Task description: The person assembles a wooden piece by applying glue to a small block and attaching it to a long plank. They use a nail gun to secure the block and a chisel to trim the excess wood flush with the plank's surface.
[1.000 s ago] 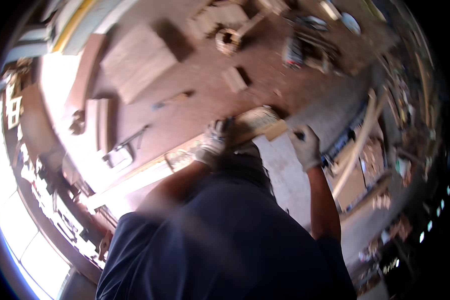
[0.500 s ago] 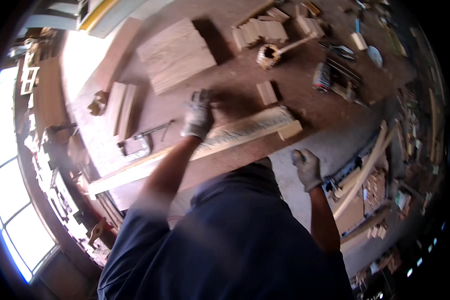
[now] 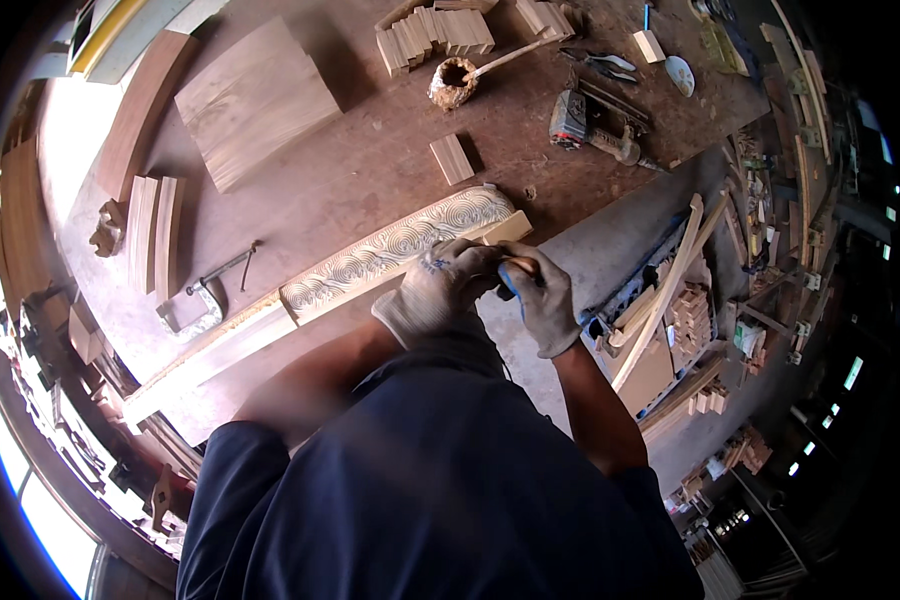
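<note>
Both of my hands wear pale work gloves and meet in front of my body, just above the near edge of a carved wooden board [image 3: 400, 235]. My left hand [image 3: 435, 290] is closed, its fingertips reaching toward the right. My right hand [image 3: 545, 305] is closed as well, thumb and fingers pinched, with a blue patch at the fingers. Between the fingertips is something small and dark, partly brown, too hidden to name. Swirling relief covers the board's right part, and a plain light strip [image 3: 210, 350] runs left. A small wood block [image 3: 510, 228] sits at its right end.
On the bench lie a C-clamp [image 3: 205, 305], curved wood pieces [image 3: 155, 235], a square panel [image 3: 260, 100], a small block [image 3: 452, 160], a glue pot with a stick [image 3: 452, 85], a nail gun [image 3: 595, 125] and pliers [image 3: 600, 65]. Long wood strips [image 3: 660, 290] lean at right.
My left hand has come back from over the bench toward my body and to the right. My right hand has moved left and up to meet it. The view has shifted, too.
</note>
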Demonstrator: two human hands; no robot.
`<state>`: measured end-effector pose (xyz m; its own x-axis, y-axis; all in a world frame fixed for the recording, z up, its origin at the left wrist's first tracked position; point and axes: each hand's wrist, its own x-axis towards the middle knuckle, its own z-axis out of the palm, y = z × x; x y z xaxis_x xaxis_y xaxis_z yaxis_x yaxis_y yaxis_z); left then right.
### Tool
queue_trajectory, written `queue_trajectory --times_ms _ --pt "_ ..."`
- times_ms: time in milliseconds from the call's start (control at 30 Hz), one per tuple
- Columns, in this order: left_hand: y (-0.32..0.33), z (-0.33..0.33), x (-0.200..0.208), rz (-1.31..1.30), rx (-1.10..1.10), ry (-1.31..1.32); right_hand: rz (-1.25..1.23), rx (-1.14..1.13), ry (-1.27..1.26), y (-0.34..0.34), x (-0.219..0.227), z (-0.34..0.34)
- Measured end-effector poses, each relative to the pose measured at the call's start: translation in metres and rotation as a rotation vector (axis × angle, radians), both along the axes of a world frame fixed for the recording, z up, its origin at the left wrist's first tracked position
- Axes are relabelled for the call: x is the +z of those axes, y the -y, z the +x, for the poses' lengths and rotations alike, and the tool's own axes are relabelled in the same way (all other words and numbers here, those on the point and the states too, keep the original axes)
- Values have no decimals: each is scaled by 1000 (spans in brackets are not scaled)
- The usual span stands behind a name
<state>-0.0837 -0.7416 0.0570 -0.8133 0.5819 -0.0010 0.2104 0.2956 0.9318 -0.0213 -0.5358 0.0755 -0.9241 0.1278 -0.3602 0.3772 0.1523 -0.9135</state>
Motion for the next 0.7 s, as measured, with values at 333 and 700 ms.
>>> queue_trajectory --times_ms 333,700 --pt "56 1 -85 -439 54 -377 535 -131 -165 -55 5 -63" --pt "53 1 -90 -397 96 -411 716 72 -169 -49 -7 -75"
